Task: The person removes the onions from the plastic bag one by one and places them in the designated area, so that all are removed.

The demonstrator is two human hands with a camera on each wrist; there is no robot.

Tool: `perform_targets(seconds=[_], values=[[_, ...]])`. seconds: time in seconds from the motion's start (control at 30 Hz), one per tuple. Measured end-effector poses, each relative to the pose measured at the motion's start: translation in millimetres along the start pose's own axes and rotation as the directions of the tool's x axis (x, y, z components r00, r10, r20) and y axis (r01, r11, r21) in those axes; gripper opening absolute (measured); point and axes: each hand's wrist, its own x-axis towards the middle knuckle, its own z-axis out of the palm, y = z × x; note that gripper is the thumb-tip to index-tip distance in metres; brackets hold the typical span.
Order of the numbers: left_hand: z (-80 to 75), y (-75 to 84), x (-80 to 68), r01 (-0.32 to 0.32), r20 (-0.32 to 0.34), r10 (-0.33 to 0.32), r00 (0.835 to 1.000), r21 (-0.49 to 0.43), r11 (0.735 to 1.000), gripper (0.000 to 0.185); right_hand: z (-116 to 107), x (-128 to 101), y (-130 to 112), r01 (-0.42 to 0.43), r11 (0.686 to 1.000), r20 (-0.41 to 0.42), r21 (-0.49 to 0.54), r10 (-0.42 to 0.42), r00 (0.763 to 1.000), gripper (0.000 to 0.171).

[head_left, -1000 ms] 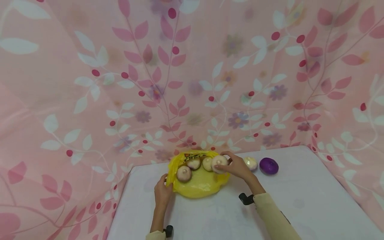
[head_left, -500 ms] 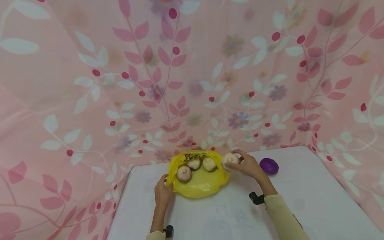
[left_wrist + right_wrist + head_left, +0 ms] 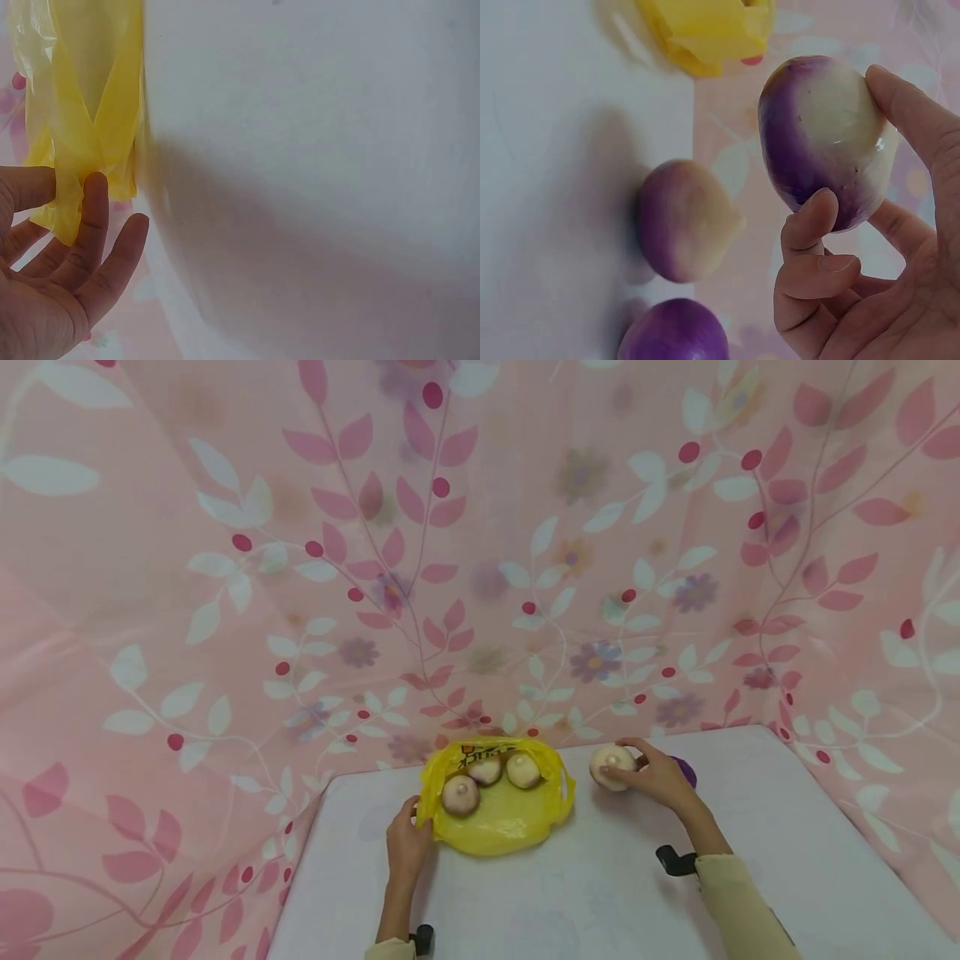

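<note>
My right hand [image 3: 626,758] grips a pale onion with a purple flush [image 3: 609,768] just above the white table [image 3: 585,902], right of a yellow plastic bag [image 3: 502,828]. The right wrist view shows this onion [image 3: 821,135] between thumb and fingers, with a second pale onion [image 3: 682,221] and a dark purple onion [image 3: 673,330] lying on the table below it. Three more onions [image 3: 461,795] sit in the bag. My left hand [image 3: 412,820] pinches the bag's left edge [image 3: 82,112] between thumb and forefinger.
The dark purple onion [image 3: 687,767] peeks out behind my right hand in the head view. A pink floral cloth [image 3: 480,568] hangs close behind and around the table. The table's left edge [image 3: 300,877] runs just beside my left hand.
My right hand has carried the pale onion out of the bag and to the right, over to the onions lying on the table. The left hand has kept its hold on the bag.
</note>
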Motion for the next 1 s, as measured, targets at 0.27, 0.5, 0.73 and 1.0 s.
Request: perform_targets(seconds=[0.27,0.5,0.73,1.0], values=[[0.9,-2.4,0.8,0.027,0.008,-0.027,1.0,0.001,1.0,0.04,-16.9,-2.9,17.3,-0.027,0.999,-0.026,-0.024,0.026,0.999,0.074],[0.1,-1.6,1.4,0.01,0.007,-0.01,1.0,-0.009,1.0,0.041,-33.2,-8.3,26.0,-0.004,1.0,-0.036,-0.016,0.003,0.999,0.075],[-1.0,2.3,0.1,0.011,0.014,-0.011,1.0,-0.014,1.0,0.04,-46.9,-13.1,37.7,-0.017,0.999,-0.061,-0.037,0.015,0.998,0.076],[-0.6,0.6,-1.2,0.0,0.0,0.0,1.0,-0.007,1.0,0.039,-57.1,-16.4,50.4,-0.037,0.998,-0.101,-0.051,0.031,0.994,0.076]])
